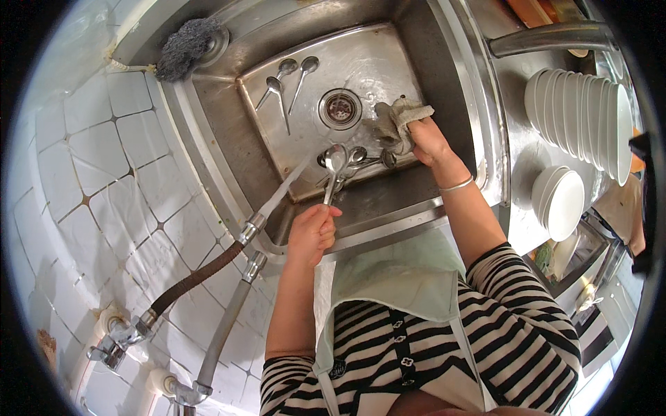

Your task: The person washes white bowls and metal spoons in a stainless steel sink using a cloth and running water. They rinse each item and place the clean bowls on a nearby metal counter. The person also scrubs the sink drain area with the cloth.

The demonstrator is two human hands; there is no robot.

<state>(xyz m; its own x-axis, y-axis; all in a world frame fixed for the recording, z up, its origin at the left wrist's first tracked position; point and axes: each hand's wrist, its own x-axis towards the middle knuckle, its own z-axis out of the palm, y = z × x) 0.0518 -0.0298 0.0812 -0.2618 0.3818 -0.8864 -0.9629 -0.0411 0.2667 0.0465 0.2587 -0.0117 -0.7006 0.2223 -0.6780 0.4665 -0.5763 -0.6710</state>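
Note:
My left hand grips a metal spoon by the end of its handle, bowl pointing away from me, over the near side of the stainless steel sink. Beneath and beside it lie several more spoons, partly overlapping. My right hand holds a crumpled, wet-looking beige cloth low in the basin, to the right of the drain. Three loose spoons rest on the basin floor at the far left. Water streams from a flexible tap spout towards the held spoon.
A grey steel-wool scourer sits at the sink's far left corner. On the right counter, a row of nested white bowls stands on edge, with a smaller bowl stack nearer. A second hose runs beside the tiled wall.

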